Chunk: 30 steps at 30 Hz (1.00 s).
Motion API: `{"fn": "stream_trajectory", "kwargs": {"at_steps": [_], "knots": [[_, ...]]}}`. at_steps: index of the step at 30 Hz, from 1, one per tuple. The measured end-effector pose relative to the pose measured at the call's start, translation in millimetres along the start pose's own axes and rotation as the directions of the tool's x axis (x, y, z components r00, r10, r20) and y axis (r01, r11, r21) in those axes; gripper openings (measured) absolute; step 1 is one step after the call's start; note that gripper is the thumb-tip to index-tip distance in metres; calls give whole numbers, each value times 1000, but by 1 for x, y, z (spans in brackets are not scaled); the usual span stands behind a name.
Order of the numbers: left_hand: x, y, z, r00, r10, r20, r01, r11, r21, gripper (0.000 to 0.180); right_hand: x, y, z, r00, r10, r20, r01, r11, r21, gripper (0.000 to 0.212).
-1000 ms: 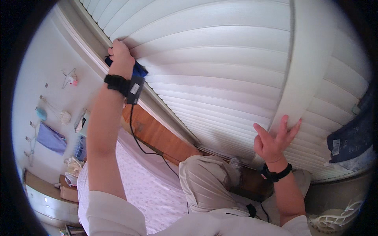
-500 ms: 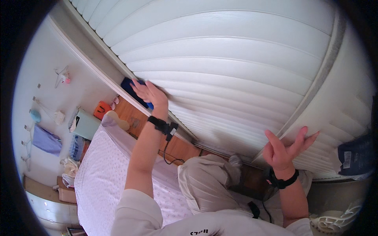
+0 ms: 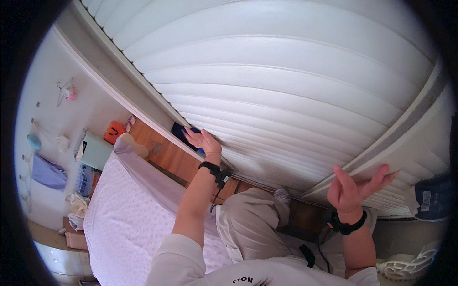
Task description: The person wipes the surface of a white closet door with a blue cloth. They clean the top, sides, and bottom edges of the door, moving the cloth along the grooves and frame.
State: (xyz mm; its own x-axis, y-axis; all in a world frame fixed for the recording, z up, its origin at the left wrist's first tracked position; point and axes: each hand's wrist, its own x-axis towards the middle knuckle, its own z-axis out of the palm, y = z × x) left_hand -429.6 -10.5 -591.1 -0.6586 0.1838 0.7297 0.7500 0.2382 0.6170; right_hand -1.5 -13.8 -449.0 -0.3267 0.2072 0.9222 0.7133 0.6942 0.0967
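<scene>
A tall white slatted door (image 3: pixel 286 81) fills the upper view. My left hand (image 3: pixel 206 142) is at its left edge, fingers spread and empty; whether it touches the slats I cannot tell. A dark blue thing (image 3: pixel 177 130) shows partly behind those fingers. On the right, my right hand (image 3: pixel 349 193) is raised in front of a second white slatted panel (image 3: pixel 381 190), close to where the two panels meet. Its fingers are apart and hold nothing. Each wrist wears a black strap with a small device.
A bed with a pale lilac cover (image 3: pixel 129 214) lies at the left, above a wooden floor (image 3: pixel 167 157). An orange bag (image 3: pixel 114 132) stands beyond it. A dark blue package (image 3: pixel 431 198) is at the right, above a white ornate piece (image 3: pixel 408 262). My bent knee (image 3: pixel 248 219) is below the door.
My left hand has moved down and to the right along the door's left edge. My right hand sits slightly lower with its fingers still apart. The door's right edge appears farther right.
</scene>
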Motion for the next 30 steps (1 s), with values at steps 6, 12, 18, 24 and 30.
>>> {"fn": "stream_trajectory", "kwargs": {"at_steps": [6, 12, 18, 24, 30], "knots": [[-32, -37, 6, 994, -38, 101, 37, 999, 14, 79, 7, -3, 5, 1000, -31, 5, 31, 1000, 6, 30], [-63, -57, 12, 972, -159, 170, 169, 985, -45, 80, 9, -6, 5, 996, -48, 80, 50, 999, -22, 28], [-90, -72, 13, 917, -291, 273, 329, 938, -108, 78, 0, -3, 7, 996, -31, 84, 31, 1000, -4, 29], [-101, -121, 27, 719, -641, 270, 680, 729, -78, 75, 7, -8, 7, 996, -25, 90, 24, 1000, 8, 29], [-79, -160, 19, 220, -841, 494, 962, 105, -251, 49, 4, -10, 6, 999, 2, 51, -2, 1000, -8, 30]]}}
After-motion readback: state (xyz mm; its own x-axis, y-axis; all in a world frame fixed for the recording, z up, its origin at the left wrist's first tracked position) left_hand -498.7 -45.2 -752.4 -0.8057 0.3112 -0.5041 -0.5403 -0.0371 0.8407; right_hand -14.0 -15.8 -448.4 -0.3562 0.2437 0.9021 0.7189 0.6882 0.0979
